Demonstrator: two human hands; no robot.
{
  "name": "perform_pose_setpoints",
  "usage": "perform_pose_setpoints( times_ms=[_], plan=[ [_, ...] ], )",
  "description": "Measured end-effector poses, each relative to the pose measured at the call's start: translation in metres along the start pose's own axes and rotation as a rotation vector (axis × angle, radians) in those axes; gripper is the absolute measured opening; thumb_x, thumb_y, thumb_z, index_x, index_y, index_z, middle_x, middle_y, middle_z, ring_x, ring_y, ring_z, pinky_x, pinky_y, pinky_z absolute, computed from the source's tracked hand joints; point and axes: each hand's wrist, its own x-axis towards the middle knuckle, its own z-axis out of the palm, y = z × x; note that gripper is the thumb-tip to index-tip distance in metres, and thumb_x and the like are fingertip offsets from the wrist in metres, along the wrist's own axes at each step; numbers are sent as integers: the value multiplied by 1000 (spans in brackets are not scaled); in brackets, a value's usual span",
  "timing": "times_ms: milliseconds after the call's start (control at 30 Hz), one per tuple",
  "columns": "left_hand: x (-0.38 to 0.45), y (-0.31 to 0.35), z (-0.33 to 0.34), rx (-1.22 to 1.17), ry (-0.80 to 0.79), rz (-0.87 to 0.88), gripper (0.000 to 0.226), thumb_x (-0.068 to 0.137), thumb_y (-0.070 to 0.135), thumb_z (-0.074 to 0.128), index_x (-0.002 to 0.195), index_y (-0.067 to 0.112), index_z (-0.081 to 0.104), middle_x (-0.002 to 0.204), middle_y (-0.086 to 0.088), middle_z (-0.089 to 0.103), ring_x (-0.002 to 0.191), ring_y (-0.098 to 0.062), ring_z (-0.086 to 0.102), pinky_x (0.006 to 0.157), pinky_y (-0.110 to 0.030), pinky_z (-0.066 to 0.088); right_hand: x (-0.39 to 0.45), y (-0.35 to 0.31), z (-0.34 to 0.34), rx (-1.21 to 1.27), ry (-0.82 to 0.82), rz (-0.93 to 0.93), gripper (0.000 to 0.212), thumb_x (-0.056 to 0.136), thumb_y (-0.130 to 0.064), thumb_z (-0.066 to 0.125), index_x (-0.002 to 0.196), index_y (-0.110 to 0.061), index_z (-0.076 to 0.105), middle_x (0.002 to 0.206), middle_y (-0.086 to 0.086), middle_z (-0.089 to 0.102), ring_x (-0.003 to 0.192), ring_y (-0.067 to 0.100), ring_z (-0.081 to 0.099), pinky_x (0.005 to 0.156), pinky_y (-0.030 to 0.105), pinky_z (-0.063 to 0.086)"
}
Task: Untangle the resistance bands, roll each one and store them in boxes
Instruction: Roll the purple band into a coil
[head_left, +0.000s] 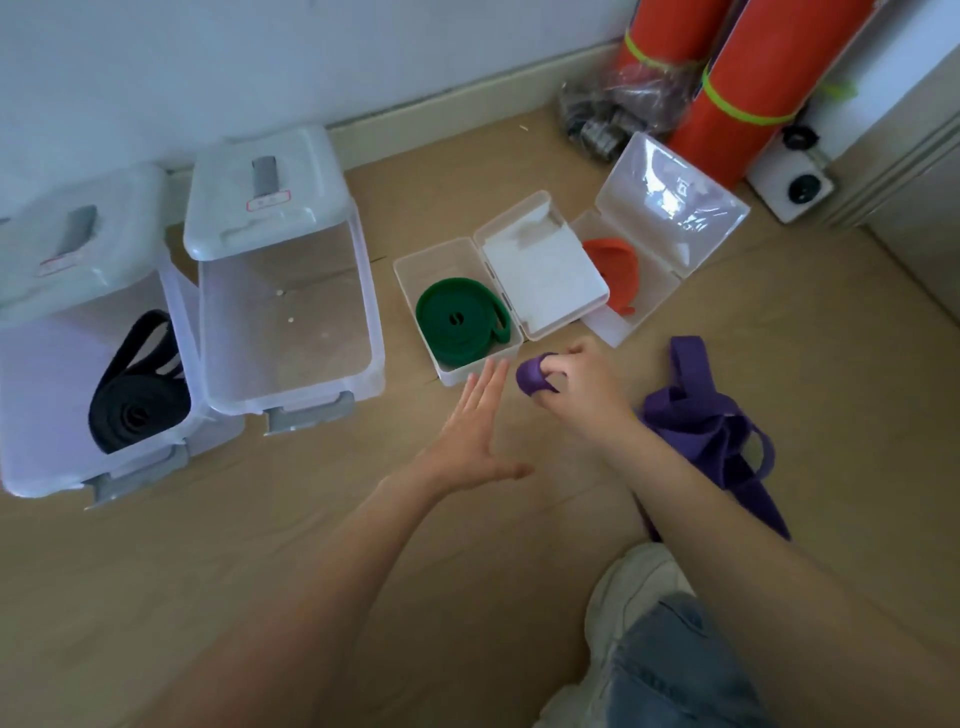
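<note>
My right hand (587, 384) pinches the rolled start of a purple resistance band (696, 415); the rest of that band lies in a loose heap on the floor to the right, behind my forearm. My left hand (470, 441) hovers flat with straight fingers just left of the roll, touching nothing. A rolled green band (457, 322) sits in a small open box (410, 273). An orange band (615, 270) lies in a second small open box (660, 296). A rolled black band (135, 400) rests in a large clear bin (31, 415) at the left.
A second large clear bin (291, 312) with a raised lid stands beside the first. Two orange rolled mats (748, 83) lean in the back right corner, with a plastic bag (608, 114) and a white device (795, 182) near them. My shoe and knee (654, 639) are at bottom right.
</note>
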Motion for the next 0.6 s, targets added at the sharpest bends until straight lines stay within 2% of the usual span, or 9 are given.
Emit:
perform_pose_setpoints(
  times_ms=[100,167,233,300,333,400,500,533,600],
  plan=[
    [-5,28,-18,-197,86,24,121,67,29,82,147,26,-10,157,6,-8,144,-13,-5,115,-29,8,-17,-23,-50,-203,74,-188,17,73,-20,72,65,-14,58,128,5,39,117,28,29,94,38,32],
    [-14,53,-29,-313,102,60,114,69,24,82,148,27,0,156,7,9,143,-9,8,114,-27,16,-37,-42,-77,-221,16,-269,18,73,-20,74,66,-6,64,137,5,39,120,30,34,94,33,33],
    [-28,77,-37,-383,105,110,93,70,16,80,144,23,24,144,5,36,132,-8,33,104,-18,30,-61,-58,-96,-215,-71,-285,26,76,-19,72,58,-7,57,115,6,55,104,27,51,80,29,35],
    [-47,97,-44,-450,118,167,62,72,7,78,126,17,49,117,1,59,107,-10,55,90,-21,45,-87,-77,-115,-145,-29,-290,33,78,-18,71,54,-15,49,83,7,58,81,24,54,64,26,28],
    [-58,106,-46,-525,122,203,47,73,3,75,114,15,58,103,1,65,95,-8,60,84,-22,49,-99,-88,-125,-74,27,-295,29,77,-18,72,56,-12,54,76,7,57,75,23,52,62,26,28],
    [-81,120,-50,-663,155,261,30,76,2,73,98,19,65,88,6,70,83,-4,65,76,-19,52,-120,-114,-146,34,143,-345,24,76,-21,74,64,-2,64,71,9,60,69,20,51,62,27,33],
    [-114,137,-61,-741,225,284,16,77,9,74,89,17,67,81,3,72,79,-9,67,73,-24,54,-142,-150,-168,81,229,-426,28,73,-25,75,65,-1,63,70,9,62,68,24,55,67,35,39],
    [-126,142,-66,-723,227,273,14,77,12,74,87,15,66,77,4,72,74,-9,67,70,-23,53,-148,-157,-173,128,254,-432,27,72,-25,77,63,-4,62,67,5,62,66,21,56,65,34,42],
    [-150,150,-82,-623,202,243,16,76,16,75,87,16,62,67,6,70,64,-8,65,63,-21,51,-160,-168,-180,241,330,-387,25,70,-25,79,60,-16,59,59,-7,58,58,3,55,60,18,40]
  ],
)
